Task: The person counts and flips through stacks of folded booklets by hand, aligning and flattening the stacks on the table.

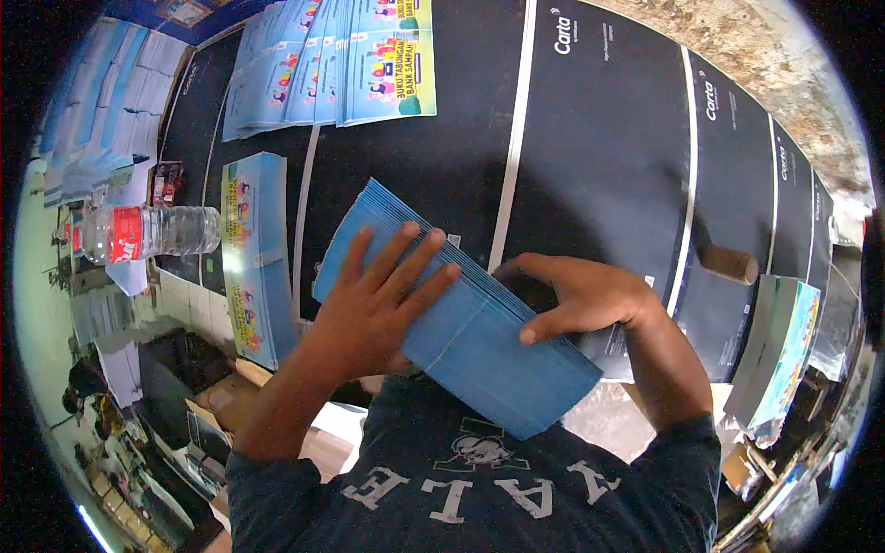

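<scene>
A thick stack of blue printed sheets (461,346) lies slanted in front of my chest, its layered long edge facing away from me. My left hand (378,304) rests on the left part of the stack, fingers spread across the top near the layered edge. At the right part, my right hand (576,300) grips the layered edge, with the thumb on top and the index finger along the far side; its other fingers are hidden. Beneath and beyond is the black table surface (599,157) with white stripes.
Fanned booklets (387,69) lie at the far left, with another booklet stack (258,249) nearer. A plastic bottle (152,232) lies beyond it. On the right are a small brown block (729,264) and a booklet pile (774,350) at the edge.
</scene>
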{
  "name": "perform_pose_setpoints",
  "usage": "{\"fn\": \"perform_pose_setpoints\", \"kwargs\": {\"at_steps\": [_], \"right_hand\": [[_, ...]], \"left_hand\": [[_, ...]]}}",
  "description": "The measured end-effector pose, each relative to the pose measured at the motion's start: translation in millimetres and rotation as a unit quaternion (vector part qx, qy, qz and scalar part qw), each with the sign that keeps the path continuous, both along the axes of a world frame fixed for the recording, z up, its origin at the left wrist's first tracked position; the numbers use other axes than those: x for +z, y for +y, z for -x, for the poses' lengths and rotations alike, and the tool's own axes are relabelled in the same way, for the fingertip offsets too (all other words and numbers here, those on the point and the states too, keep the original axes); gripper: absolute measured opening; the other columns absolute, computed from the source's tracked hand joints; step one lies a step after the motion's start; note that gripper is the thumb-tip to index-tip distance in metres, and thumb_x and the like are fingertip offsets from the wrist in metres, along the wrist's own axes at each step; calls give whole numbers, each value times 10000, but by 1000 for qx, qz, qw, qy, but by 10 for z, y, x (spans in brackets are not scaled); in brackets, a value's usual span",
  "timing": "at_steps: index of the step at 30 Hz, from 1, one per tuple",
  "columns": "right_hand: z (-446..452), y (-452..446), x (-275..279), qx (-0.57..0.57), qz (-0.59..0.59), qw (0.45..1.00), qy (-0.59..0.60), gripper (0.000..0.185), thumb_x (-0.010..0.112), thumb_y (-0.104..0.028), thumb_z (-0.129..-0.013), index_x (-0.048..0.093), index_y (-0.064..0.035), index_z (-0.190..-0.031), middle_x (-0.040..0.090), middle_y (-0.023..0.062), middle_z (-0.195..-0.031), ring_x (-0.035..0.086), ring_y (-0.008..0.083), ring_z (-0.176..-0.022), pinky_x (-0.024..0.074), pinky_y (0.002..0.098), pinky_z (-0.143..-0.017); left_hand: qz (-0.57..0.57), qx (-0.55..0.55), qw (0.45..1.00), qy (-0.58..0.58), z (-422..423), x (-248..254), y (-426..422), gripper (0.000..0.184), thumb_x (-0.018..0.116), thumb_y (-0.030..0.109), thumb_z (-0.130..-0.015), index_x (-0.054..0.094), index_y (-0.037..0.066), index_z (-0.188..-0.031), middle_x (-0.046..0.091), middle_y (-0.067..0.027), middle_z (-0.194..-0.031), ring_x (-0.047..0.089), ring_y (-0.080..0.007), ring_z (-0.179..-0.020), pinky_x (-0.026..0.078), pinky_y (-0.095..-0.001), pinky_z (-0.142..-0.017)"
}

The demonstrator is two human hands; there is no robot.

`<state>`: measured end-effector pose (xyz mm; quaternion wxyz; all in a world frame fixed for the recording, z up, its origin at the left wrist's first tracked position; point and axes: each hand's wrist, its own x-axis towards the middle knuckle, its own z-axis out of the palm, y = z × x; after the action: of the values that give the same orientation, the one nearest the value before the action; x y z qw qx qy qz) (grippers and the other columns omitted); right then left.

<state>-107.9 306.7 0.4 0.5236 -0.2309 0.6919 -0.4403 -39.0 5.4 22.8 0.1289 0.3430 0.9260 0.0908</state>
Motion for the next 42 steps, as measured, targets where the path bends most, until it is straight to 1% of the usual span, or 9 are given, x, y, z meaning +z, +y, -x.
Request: {"fn": "perform_pose_setpoints", "kwargs": {"at_steps": [7, 9, 11, 21, 27, 30, 32, 35, 42], "right_hand": [[-22, 1, -258, -50, 64, 992, -94, 1027, 905, -496, -643, 458, -20, -1436, 624, 206, -1241, 619, 322, -1122, 490, 439, -979], [-31, 21, -300, -61, 87, 989, -104, 1024, 911, -488, -638, 464, -19, -1431, 630, 199, -1235, 624, 303, -1102, 493, 432, -966], [-23, 32, -290, -63, 84, 986, -127, 995, 907, -480, -654, 474, -20, -1423, 639, 187, -1217, 625, 289, -1083, 496, 423, -951], [-57, 51, -285, -86, 79, 981, -156, 883, 878, -415, -727, 484, -4, -1402, 635, 217, -1241, 642, 355, -1122, 520, 480, -968], [-119, 87, -170, -156, 108, 972, -137, 755, 823, -320, -796, 489, 6, -1390, 590, 260, -1327, 653, 374, -1127, 536, 485, -946], [-156, 51, -144, -126, 166, 964, 164, 598, 776, -256, -838, 556, 0, -1333, 629, 242, -1289, 686, 363, -1077, 546, 443, -930], [-109, 51, -142, -51, 149, 974, 163, 505, 805, -261, -817, 646, -29, -1236, 694, 196, -1185, 708, 346, -1034, 549, 408, -918], [-104, -4, -89, -70, 129, 978, 147, 517, 866, -321, -748, 697, -48, -1154, 730, 160, -1109, 714, 335, -1027, 549, 401, -912], [-91, 30, -178, -92, 137, 982, 86, 595, 896, -369, -693, 696, -52, -1155, 730, 153, -1123, 723, 299, -1011, 547, 387, -925]], "left_hand": [[-4, 4, 1000, -12, -58, -36, -28, 1021, 842, 411, -574, 434, 218, -1489, 290, -158, -1623, 214, -415, -1509, 85, -672, -1191], [-27, 20, 999, 14, -59, -56, -21, 1137, 936, 397, -449, 468, 258, -1476, 289, -96, -1636, 194, -327, -1532, 80, -632, -1204], [-10, 16, 1000, 4, -54, -29, -32, 1130, 934, 399, -452, 471, 260, -1473, 290, -91, -1636, 197, -324, -1531, 73, -633, -1205], [-42, 34, 998, 11, -81, -73, -26, 1067, 925, 396, -488, 492, 267, -1456, 320, -88, -1623, 232, -315, -1522, 61, -633, -1211], [-51, 35, 998, 18, -82, -72, -24, 1033, 905, 387, -531, 480, 262, -1463, 328, -88, -1621, 246, -320, -1518, 72, -635, -1206], [-52, 32, 998, 32, -92, -104, -35, 1012, 898, 378, -556, 474, 260, -1468, 328, -90, -1620, 248, -324, -1517, 73, -633, -1204], [-48, 31, 998, 23, -85, -80, -25, 1005, 897, 381, -564, 474, 260, -1468, 328, -91, -1620, 245, -323, -1518, 71, -632, -1205], [-48, 36, 998, 14, -85, -72, -32, 991, 895, 389, -578, 475, 260, -1466, 329, -91, -1620, 239, -318, -1521, 70, -631, -1204], [-49, 37, 998, 16, -82, -75, -31, 965, 888, 413, -594, 488, 258, -1458, 334, -86, -1618, 237, -313, -1521, 66, -625, -1208]]}}
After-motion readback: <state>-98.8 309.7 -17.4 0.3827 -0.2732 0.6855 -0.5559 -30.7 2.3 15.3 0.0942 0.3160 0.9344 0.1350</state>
